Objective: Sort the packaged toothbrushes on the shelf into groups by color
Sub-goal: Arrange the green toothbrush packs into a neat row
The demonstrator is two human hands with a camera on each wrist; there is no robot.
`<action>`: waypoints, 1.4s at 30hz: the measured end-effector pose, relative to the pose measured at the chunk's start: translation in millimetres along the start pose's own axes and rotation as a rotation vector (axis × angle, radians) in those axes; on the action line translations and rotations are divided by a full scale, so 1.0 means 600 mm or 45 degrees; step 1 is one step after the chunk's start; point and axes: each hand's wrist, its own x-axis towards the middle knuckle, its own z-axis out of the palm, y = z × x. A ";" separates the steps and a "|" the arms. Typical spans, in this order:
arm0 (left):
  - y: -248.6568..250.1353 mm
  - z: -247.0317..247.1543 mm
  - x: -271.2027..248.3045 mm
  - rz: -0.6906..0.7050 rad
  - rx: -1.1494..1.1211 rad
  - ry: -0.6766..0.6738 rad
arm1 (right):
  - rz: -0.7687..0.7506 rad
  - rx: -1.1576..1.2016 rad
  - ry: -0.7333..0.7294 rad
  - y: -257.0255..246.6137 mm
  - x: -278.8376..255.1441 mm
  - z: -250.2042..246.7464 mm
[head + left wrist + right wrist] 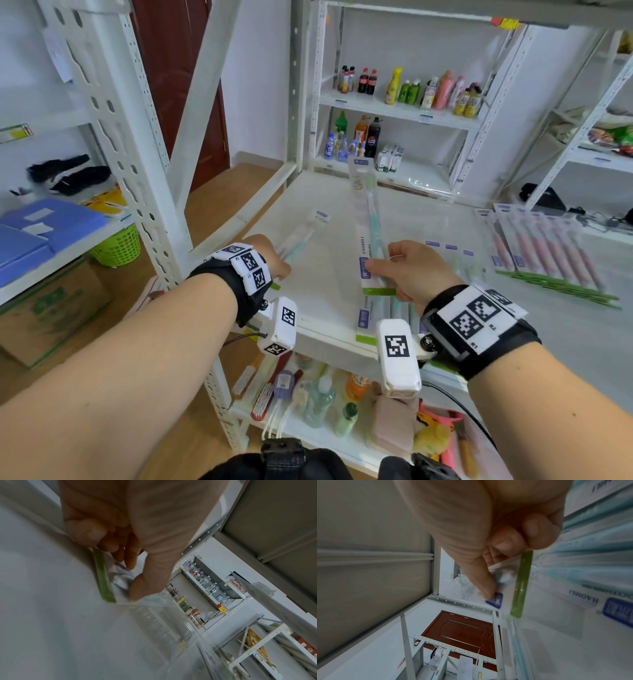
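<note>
My right hand point(394, 270) pinches the bottom end of a packaged teal toothbrush point(371, 219) and holds it raised over the white shelf point(329, 274); the right wrist view shows thumb and fingers curled on the pack's green strip point(521, 584). My left hand point(274, 260) grips the lower end of a second teal toothbrush pack point(301, 236) near the shelf's left side, its green edge point(102, 577) under my fingers. More teal packs point(387, 311) lie at the front edge below my right hand. Several pink toothbrush packs point(544, 246) lie grouped at the right.
Pale packs point(452, 257) lie between the groups. A perforated white upright point(137, 137) stands at left. Toiletries and brushes point(308, 387) fill the shelf below. A rack of drink bottles point(411, 89) stands behind; blue folders point(44, 229) and a green basket point(118, 248) sit on the left rack.
</note>
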 end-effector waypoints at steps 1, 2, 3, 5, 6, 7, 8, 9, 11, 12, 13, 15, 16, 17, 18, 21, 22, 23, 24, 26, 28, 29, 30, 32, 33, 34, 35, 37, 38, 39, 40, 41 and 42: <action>0.004 -0.001 -0.001 0.010 -0.012 0.009 | -0.003 0.014 -0.001 0.003 -0.001 -0.004; 0.009 -0.003 -0.002 0.024 -0.018 0.018 | -0.006 0.023 0.003 0.005 -0.002 -0.009; 0.015 -0.006 -0.006 0.036 -0.004 0.016 | -0.007 0.031 0.009 0.007 -0.003 -0.013; 0.021 -0.010 -0.006 0.080 -0.004 -0.002 | -0.004 0.069 0.022 0.011 -0.005 -0.024; 0.023 -0.011 -0.003 0.110 -0.042 0.000 | -0.002 0.082 0.028 0.013 -0.006 -0.031; 0.025 -0.013 -0.006 0.138 -0.090 -0.003 | 0.000 0.089 0.031 0.015 -0.008 -0.039; 0.026 -0.013 -0.008 0.180 -0.151 0.005 | 0.004 0.100 0.031 0.018 -0.008 -0.048; 0.028 -0.012 -0.012 0.200 -0.229 0.004 | 0.008 0.112 0.036 0.021 -0.009 -0.057; 0.038 -0.005 -0.021 0.218 -0.542 -0.010 | 0.020 0.128 0.080 0.028 -0.011 -0.078; 0.046 0.000 -0.027 0.205 -0.785 -0.039 | 0.028 0.137 0.111 0.032 -0.012 -0.089; 0.056 0.006 -0.036 0.196 -1.001 -0.075 | 0.037 0.148 0.137 0.035 -0.014 -0.100; 0.080 0.015 -0.054 0.215 -1.277 -0.182 | 0.049 0.212 0.173 0.043 -0.020 -0.121; 0.093 0.020 -0.063 0.229 -1.346 -0.263 | 0.050 0.261 0.188 0.046 -0.024 -0.130; 0.106 0.024 -0.073 0.248 -1.387 -0.356 | 0.049 0.291 0.211 0.049 -0.028 -0.140; 0.118 0.028 -0.084 0.255 -1.419 -0.455 | 0.048 0.297 0.241 0.052 -0.032 -0.148; 0.144 0.044 -0.107 0.229 -1.422 -0.668 | 0.050 0.280 0.316 0.066 -0.045 -0.170; 0.150 0.051 -0.111 0.223 -1.402 -0.705 | 0.050 0.278 0.334 0.073 -0.049 -0.176; 0.155 0.059 -0.112 0.222 -1.381 -0.733 | 0.047 0.272 0.352 0.080 -0.052 -0.181; 0.159 0.065 -0.112 0.219 -1.362 -0.755 | 0.042 0.269 0.369 0.087 -0.055 -0.184; 0.166 0.075 -0.114 0.207 -1.316 -0.791 | 0.032 0.273 0.403 0.101 -0.062 -0.189; 0.173 0.082 -0.116 0.218 -1.267 -0.821 | 0.032 0.292 0.429 0.115 -0.067 -0.194; 0.176 0.085 -0.118 0.228 -1.251 -0.837 | 0.038 0.300 0.440 0.120 -0.069 -0.195; 0.179 0.088 -0.120 0.233 -1.238 -0.845 | 0.044 0.303 0.452 0.124 -0.071 -0.196; 0.184 0.092 -0.125 0.231 -1.199 -0.843 | 0.046 0.312 0.474 0.131 -0.074 -0.197; 0.186 0.095 -0.126 0.231 -1.173 -0.837 | 0.041 0.315 0.479 0.135 -0.076 -0.196; 0.188 0.098 -0.127 0.232 -1.151 -0.831 | 0.036 0.314 0.481 0.138 -0.077 -0.196; 0.190 0.101 -0.127 0.235 -1.136 -0.825 | 0.030 0.314 0.481 0.140 -0.079 -0.195; 0.193 0.106 -0.127 0.239 -1.115 -0.799 | 0.022 0.315 0.472 0.143 -0.081 -0.194; 0.195 0.108 -0.127 0.243 -1.099 -0.781 | 0.021 0.311 0.463 0.144 -0.081 -0.194; 0.197 0.110 -0.127 0.253 -1.072 -0.761 | 0.021 0.304 0.452 0.145 -0.082 -0.193; 0.198 0.112 -0.127 0.270 -1.031 -0.731 | 0.019 0.299 0.440 0.145 -0.082 -0.192; 0.199 0.114 -0.127 0.295 -0.977 -0.693 | 0.017 0.296 0.429 0.145 -0.083 -0.191; 0.199 0.115 -0.127 0.322 -0.922 -0.657 | 0.014 0.293 0.419 0.145 -0.084 -0.189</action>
